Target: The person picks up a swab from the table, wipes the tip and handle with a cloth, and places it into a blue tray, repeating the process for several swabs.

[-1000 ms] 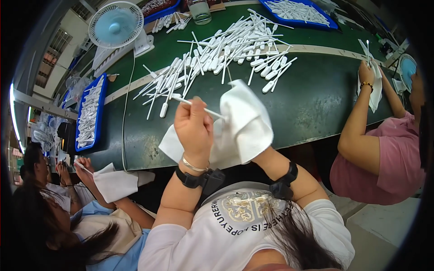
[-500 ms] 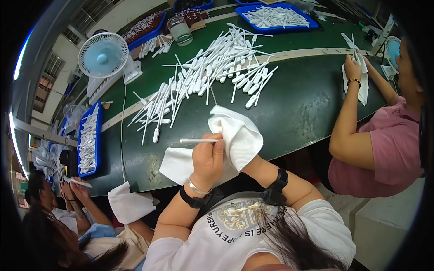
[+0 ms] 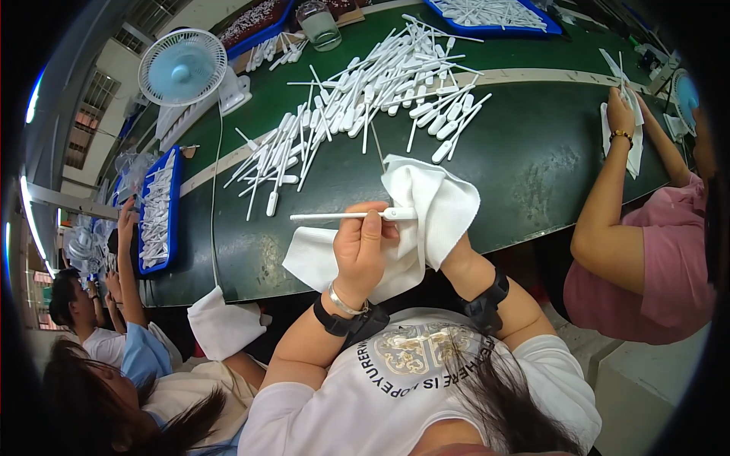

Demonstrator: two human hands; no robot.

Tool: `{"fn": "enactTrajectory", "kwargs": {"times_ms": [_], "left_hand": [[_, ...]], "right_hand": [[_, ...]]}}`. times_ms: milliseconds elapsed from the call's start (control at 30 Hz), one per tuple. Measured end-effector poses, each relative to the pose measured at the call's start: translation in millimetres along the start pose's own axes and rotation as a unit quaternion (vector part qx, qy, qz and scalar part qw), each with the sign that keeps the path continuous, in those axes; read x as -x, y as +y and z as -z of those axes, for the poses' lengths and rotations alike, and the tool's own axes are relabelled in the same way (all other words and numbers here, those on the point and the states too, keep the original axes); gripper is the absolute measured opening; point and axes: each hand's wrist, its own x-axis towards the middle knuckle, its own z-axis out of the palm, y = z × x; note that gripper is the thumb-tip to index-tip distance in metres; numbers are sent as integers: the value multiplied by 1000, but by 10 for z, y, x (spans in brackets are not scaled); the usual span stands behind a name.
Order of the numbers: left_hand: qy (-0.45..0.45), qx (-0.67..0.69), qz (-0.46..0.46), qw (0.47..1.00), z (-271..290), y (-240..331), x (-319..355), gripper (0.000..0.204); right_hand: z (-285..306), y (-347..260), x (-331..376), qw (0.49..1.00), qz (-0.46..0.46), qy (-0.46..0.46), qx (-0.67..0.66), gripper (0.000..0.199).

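My left hand [image 3: 360,249] is closed around a white plastic stick [image 3: 319,217]. Its thin stem points left and its broad, flat end lies against a white cloth [image 3: 433,201]. The cloth wraps over my right hand [image 3: 455,260], hiding its fingers; only the part near the wrist shows. Bunched folds of cloth suggest a grip on it. A thin rod [image 3: 378,144] sticks up from the cloth's top. One cloth corner hangs beneath my left hand. Beyond both hands, a loose heap of similar white sticks [image 3: 365,95] lies on the green table [image 3: 319,197].
Blue trays of sticks stand at left [image 3: 176,209] and far right [image 3: 559,30]. A fan [image 3: 182,67] with a hanging cord, and a glass jar [image 3: 319,26], are at the back. A co-worker's arms [image 3: 608,197] are at right; other people sit at left beside a hanging cloth [image 3: 226,323].
The stick's broad end now shows beside the cloth, where only its stem was visible before. Both hands and the cloth appear farther right. At left, a person's hand has risen beside the tray.
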Motion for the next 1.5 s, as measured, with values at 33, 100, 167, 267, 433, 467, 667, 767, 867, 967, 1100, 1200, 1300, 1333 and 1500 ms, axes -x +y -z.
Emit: {"fn": "enactTrajectory", "kwargs": {"times_ms": [33, 100, 167, 267, 433, 467, 667, 767, 867, 967, 1100, 1200, 1300, 1333, 1500], "left_hand": [[-4, -10, -4, 1000, 4, -8, 1, 16], [-8, -21, -8, 1000, 3, -7, 12, 17], [-12, -117, -17, 993, -16, 23, 39, 16], [-50, -234, -123, 963, -28, 41, 0, 14], [-219, -437, -380, 785, -105, 289, -224, 16], [-269, -475, -405, 733, -145, 359, -279, 16], [-377, -563, -342, 651, -342, 473, -944, 11], [-279, -544, -130, 781, -577, 465, -1608, 12], [-267, -361, 73, 890, -821, 322, -2396, 17], [-258, -413, 91, 869, -1216, 46, -3020, 21], [-245, -526, -25, 814, -1608, -571, -3865, 31], [-282, -611, -83, 735, -1917, -1008, -4283, 38], [-231, -592, -143, 758, -1975, -1244, -4520, 35], [-204, -583, -168, 768, -1934, -1315, -4542, 34], [-183, -565, -227, 772, -1762, -1025, -4445, 30]], "right_hand": [[-6, 0, -2, 996, 22, 3, 82, 27], [-26, 13, 6, 987, 63, -4, 145, 27], [-43, 29, 17, 952, 144, -16, 270, 26], [-20, 87, 57, 991, 82, 11, 109, 25], [5, 6, 49, 978, -59, 34, -199, 24], [52, -13, 47, 978, -52, 38, -197, 24], [166, 62, -122, 993, 87, 79, 12, 21], [169, -139, -130, 975, 149, 109, 127, 21], [107, -475, -88, 968, 155, 92, 175, 23], [132, -491, -107, 966, 153, 71, 196, 29], [114, -187, -61, 996, 45, 30, 74, 17], [247, 1, -157, 977, 64, 9, 205, 19], [269, -305, -293, 835, 48, -94, 540, 26], [273, -345, -287, 839, 40, -98, 534, 26], [303, -182, -126, 931, -26, -104, 349, 29]]}}
